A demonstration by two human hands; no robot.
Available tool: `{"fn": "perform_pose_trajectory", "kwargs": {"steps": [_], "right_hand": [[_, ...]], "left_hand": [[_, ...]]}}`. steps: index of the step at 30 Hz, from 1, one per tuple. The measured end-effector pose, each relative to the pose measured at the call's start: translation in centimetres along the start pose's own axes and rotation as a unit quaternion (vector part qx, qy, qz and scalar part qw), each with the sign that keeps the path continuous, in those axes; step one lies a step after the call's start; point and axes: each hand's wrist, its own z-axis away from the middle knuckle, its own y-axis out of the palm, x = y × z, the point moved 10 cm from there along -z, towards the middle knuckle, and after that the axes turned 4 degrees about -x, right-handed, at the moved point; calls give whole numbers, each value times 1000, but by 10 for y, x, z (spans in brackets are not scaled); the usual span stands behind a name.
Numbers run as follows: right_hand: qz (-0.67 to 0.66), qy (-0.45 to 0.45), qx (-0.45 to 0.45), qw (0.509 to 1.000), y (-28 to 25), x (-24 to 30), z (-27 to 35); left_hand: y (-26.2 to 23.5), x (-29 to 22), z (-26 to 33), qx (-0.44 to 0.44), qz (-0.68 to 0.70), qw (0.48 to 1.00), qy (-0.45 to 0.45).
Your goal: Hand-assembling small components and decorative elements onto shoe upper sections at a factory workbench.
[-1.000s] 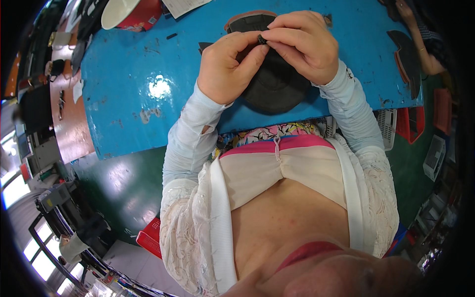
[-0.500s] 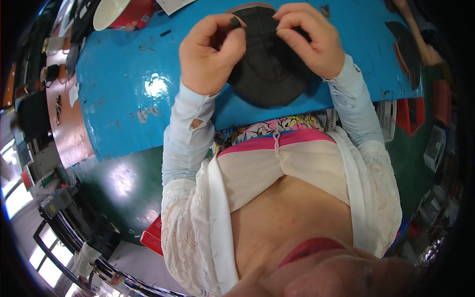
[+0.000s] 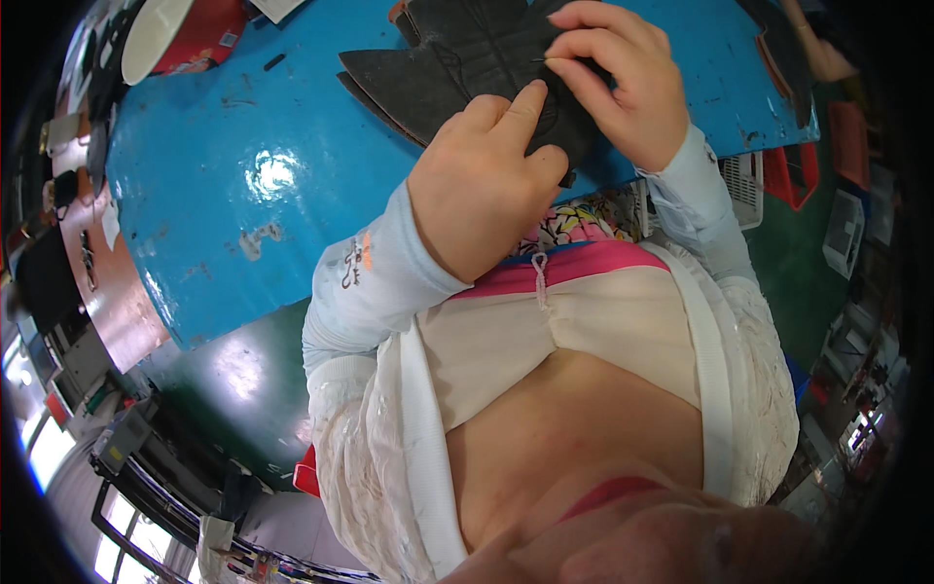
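Observation:
A dark leather piece [image 3: 418, 83], looking like a shoe upper with stitched seams, lies on the blue table under both hands. My left hand [image 3: 486, 180] rests on its near part, index finger stretched along the leather and the other fingers curled. A small dark bit shows by the left thumb; whether that hand grips it is hidden. Above the leather's right part, my right hand [image 3: 623, 83] pinches thumb and forefinger together. A short thin thing, like a thread end or needle, shows at those fingertips.
On the blue table [image 3: 195, 185] stands a red and white bowl-shaped tub [image 3: 199, 39], with a small black piece [image 3: 275, 61] near it. More dark leather pieces [image 3: 783, 58] lie at the right edge. Red baskets [image 3: 793, 175] stand below. Another person's arm [image 3: 827, 58] is at far right.
My left hand has come down and nearer, from beside the right hand onto the leather. The leather has turned and shifted, showing pointed flaps at the left. My right hand still pinches.

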Motion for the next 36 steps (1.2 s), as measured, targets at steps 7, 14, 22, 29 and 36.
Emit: {"fn": "perform_pose_trajectory", "kwargs": {"steps": [7, 14, 22, 29, 36], "right_hand": [[18, 7, 75, 997, 22, -13, 7], [16, -6, 87, 996, 25, -8, 1], [56, -5, 96, 994, 28, -2, 0], [-13, -17, 19, 1000, 10, -12, 16], [34, -59, 43, 997, 23, -5, 17]], "left_hand": [[13, 4, 3, 31, -18, 997, -65], [5, 9, 1, 9, 10, 998, -64], [0, 22, -4, -52, 5, 996, -79], [11, 15, -8, -57, -127, 989, -44], [5, 15, -9, -55, -143, 987, -52]]}}
